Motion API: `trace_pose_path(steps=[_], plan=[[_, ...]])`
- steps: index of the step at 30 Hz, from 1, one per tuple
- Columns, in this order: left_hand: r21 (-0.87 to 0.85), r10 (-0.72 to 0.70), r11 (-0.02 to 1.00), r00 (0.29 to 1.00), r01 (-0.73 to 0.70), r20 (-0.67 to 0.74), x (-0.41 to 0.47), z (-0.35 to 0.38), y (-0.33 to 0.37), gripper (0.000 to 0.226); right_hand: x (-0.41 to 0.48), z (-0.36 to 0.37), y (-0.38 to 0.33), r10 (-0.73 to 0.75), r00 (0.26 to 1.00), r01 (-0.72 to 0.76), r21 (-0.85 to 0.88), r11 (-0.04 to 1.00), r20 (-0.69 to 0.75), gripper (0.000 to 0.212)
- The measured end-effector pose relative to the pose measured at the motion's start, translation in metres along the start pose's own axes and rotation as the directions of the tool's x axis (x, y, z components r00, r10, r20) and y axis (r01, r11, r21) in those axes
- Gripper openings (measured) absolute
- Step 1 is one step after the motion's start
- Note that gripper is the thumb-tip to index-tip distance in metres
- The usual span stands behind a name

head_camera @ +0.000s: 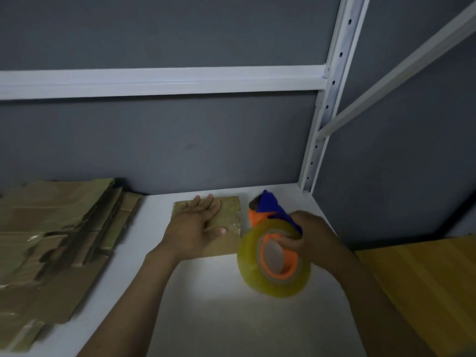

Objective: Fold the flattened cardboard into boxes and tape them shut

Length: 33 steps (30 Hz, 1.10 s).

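On the white counter (219, 310) a small cardboard box (230, 210) lies in the middle, a little toward the far edge and near the gray wall (180, 150). Its top looks shiny, as if covered with clear tape, most clearly on the right side. The left hand (195, 225) rests flat on top of this box; its grip is spread, with straight fingers pointing to the far side and the thumb pointing right. Just to the right of the box, the right hand (307, 234) holds a tape dispenser (268, 208) with a blue and orange body. The grip of this hand is curled around the dispenser. The tape roll (280, 286), yellowish and transparent with an orange core, hangs on the near side of the dispenser, above the counter, and the blue end points to the far side. This part of the frame is blurred, so I cannot tell if the dispenser touches the box. On the left side of the counter, well apart from the box, lies a stack of flattened cardboard (51, 228), some pieces with strips of tape on them. A white metal post (327, 99) with holes stands at the far right corner, and a white rail (154, 82) runs along the wall. A wooden surface (425, 279) lies to the right of the counter.
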<state>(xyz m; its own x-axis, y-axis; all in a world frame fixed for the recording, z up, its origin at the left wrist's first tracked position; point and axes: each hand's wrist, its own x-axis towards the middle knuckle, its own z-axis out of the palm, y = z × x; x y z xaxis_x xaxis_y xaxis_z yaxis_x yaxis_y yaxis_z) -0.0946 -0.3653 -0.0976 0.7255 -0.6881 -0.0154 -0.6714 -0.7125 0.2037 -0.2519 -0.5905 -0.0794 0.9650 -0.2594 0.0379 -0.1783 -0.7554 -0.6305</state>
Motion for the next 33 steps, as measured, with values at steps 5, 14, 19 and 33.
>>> trace_pose_path(steps=[5, 14, 19, 33], plan=[[-0.313, -0.074, 0.949, 0.993, 0.042, -0.091, -0.002, -0.006, -0.002, 0.055, 0.041, -0.023, -0.032, -0.177, 0.914, 0.193, 0.006, 0.981, -0.366, 0.036], [-0.734, -0.270, 0.678, 0.921, -0.024, -0.280, -0.003, -0.024, 0.002, 0.035, 0.097, -0.013, -0.054, -0.445, 0.866, 0.457, -0.003, 0.890, -0.228, 0.064], [-0.995, -0.391, 0.042, 0.915, -0.092, -0.101, 0.006, -0.074, 0.020, 0.054, 0.102, -0.012, -0.058, -0.445, 0.881, 0.454, 0.019, 0.891, -0.161, 0.065], [-0.990, -0.628, -0.115, 0.778, -0.078, 0.011, 0.007, -0.097, -0.006, 0.015, 0.109, -0.019, -0.059, -0.431, 0.899, 0.438, 0.120, 0.891, -0.079, 0.063]])
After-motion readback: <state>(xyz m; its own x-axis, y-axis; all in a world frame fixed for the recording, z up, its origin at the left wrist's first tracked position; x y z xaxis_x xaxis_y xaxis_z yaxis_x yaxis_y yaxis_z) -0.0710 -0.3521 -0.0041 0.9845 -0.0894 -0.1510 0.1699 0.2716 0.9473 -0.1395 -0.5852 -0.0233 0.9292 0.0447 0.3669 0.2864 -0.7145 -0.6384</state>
